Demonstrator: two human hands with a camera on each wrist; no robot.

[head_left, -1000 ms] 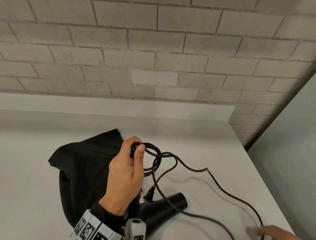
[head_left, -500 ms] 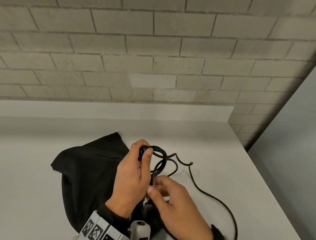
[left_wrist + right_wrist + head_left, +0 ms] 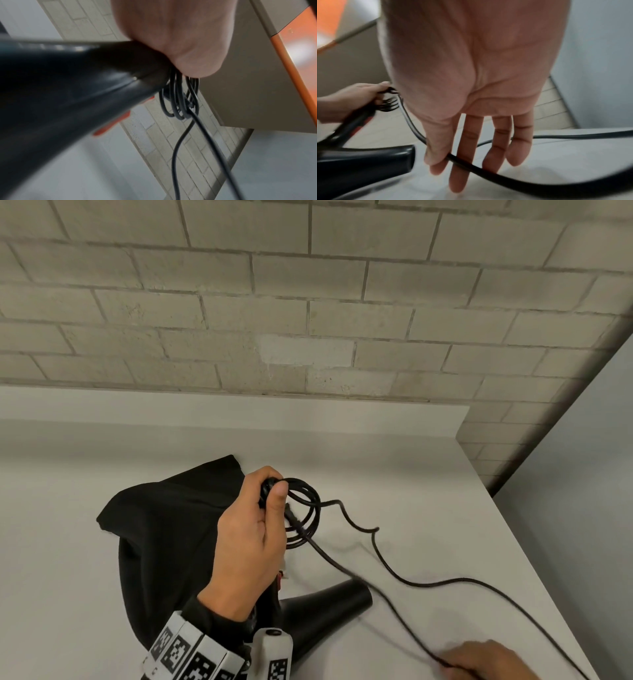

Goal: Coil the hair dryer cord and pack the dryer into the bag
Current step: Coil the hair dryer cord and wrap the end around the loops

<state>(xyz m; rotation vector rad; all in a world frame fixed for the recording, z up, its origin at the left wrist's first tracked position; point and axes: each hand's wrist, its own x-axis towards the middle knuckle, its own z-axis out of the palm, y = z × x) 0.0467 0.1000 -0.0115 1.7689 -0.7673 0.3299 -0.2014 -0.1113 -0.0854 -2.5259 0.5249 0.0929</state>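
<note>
My left hand (image 3: 270,491) grips the handle end of the black hair dryer (image 3: 329,601), thumb pressing several cord loops (image 3: 305,508) against it. The dryer's nozzle lies low over the table, pointing right. In the left wrist view the coil (image 3: 180,97) hangs below the left hand (image 3: 171,40) beside the dark handle (image 3: 85,94). One strand of the cord (image 3: 370,583) runs taut from the coil to my right hand (image 3: 455,662) at the near right, which pinches it between thumb and forefinger (image 3: 447,159). The black bag (image 3: 164,535) lies crumpled behind and left of the left hand.
The loose rest of the cord (image 3: 445,580) snakes across the white table (image 3: 428,491) to its right edge. A brick wall (image 3: 308,302) stands behind the table, with a low white ledge along it.
Half a second ago my right hand was up against the left hand, laying a loop onto the coil. It has since slid back along the cord to the near right.
</note>
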